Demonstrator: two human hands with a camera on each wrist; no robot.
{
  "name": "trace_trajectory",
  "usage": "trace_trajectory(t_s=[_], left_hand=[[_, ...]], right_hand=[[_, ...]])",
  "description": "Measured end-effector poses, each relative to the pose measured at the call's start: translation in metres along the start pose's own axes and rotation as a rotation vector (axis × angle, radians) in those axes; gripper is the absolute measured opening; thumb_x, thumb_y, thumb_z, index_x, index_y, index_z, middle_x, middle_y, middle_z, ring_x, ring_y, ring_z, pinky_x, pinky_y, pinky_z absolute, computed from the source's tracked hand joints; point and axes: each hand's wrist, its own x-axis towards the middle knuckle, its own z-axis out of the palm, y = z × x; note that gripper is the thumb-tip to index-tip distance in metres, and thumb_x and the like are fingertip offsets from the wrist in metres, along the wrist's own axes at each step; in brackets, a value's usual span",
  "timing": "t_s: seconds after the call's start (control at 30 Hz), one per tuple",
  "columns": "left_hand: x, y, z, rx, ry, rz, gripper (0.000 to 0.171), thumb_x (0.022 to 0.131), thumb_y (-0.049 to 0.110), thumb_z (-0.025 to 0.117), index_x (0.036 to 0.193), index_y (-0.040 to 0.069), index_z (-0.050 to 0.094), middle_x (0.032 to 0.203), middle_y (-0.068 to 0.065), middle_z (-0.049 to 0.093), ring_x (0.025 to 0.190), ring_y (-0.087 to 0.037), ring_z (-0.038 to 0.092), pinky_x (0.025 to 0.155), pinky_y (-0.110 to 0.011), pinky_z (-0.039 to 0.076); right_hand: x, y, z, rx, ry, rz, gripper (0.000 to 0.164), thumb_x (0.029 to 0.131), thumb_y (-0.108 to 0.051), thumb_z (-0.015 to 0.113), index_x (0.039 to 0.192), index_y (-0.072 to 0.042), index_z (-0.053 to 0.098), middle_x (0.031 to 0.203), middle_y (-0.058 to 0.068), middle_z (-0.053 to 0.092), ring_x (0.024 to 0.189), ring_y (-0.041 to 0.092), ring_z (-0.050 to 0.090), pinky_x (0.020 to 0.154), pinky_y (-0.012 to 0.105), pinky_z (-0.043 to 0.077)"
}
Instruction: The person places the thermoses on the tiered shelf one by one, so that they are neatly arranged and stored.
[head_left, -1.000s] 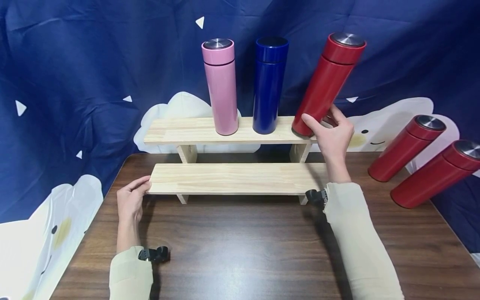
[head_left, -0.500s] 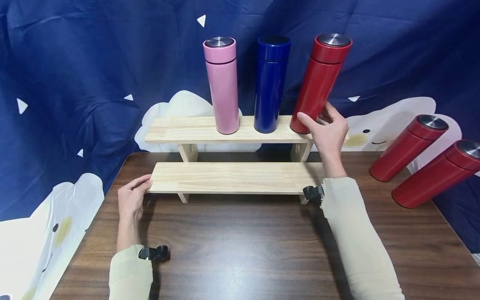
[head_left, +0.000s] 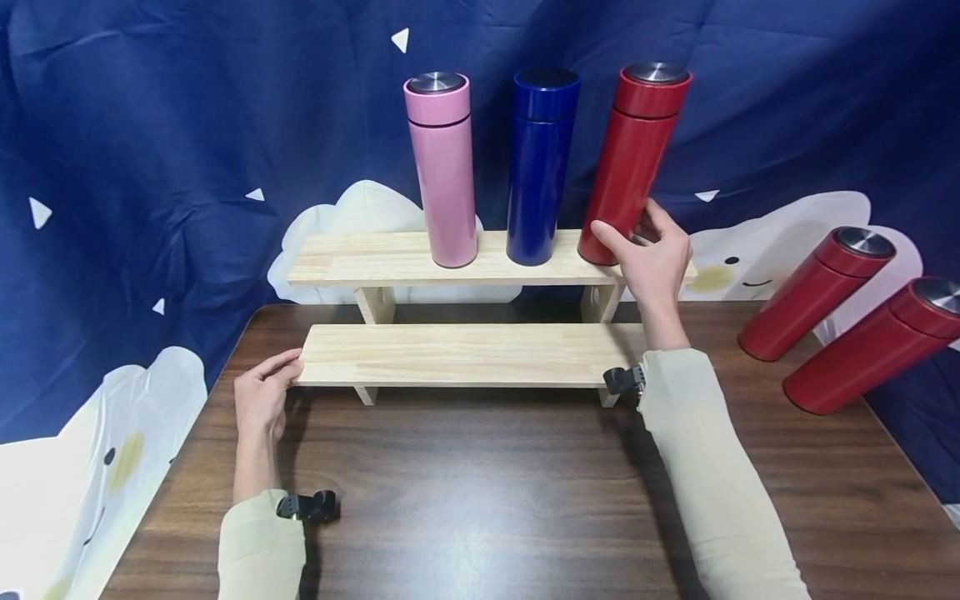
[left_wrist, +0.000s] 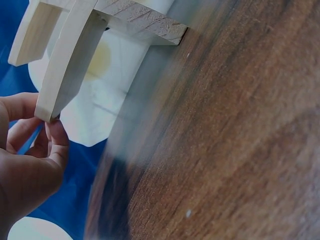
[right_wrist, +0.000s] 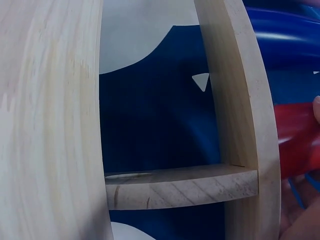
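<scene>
Brown table (head_left: 450, 467) under two red flasks (head_left: 816, 294) (head_left: 873, 348) and a stand (head_left: 472, 354) with three flasks (head_left: 443, 179) (head_left: 542, 171) (head_left: 633, 167).

Glossy bottle (head_left: 633, 162), matt wooden rack (head_left: 472, 356)

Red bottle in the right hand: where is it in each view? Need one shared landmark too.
Head: red bottle right of center, upper half, in the right hand.
Left wrist: not in it.
Right wrist: partly visible at the right edge, below the blue bottle.
Landmark: lower shelf, mid-picture in head, upper left in left wrist, left side in right wrist.
</scene>
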Motion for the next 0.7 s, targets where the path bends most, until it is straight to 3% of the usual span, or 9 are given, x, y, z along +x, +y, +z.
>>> trace_trajectory(t_s=[0.4,0.7], left_hand=[[-0.0008,-0.001,0.0,-0.02,0.006,0.015,0.021,0.083,-0.012,0.072,0.099,-0.001,0.08,0.08,-0.001,0.073,0.066,-0.008,0.061,0.06,-0.016,0.05],[-0.0008,-0.0012,0.0012,-0.018,0.008,0.009,0.023,0.083,-0.014,0.07,0.103,-0.005,0.078,0.078,0.001,0.073,0.066,-0.008,0.061,0.06,-0.015,0.049]], right_hand=[[-0.0004,0.002,-0.0002,0.005,-0.004,-0.002,0.064,0.072,-0.034,0.091,0.131,-0.022,0.07,0.12,0.007,0.07,0.101,0.017,0.067,0.093,0.027,0.053],[-0.0017,0.0031,-0.0024,0.13,0.009,-0.011,0.064,0.071,-0.022,0.092,0.13,-0.016,0.069,0.119,0.009,0.069,0.099,0.018,0.066,0.095,0.031,0.053]])
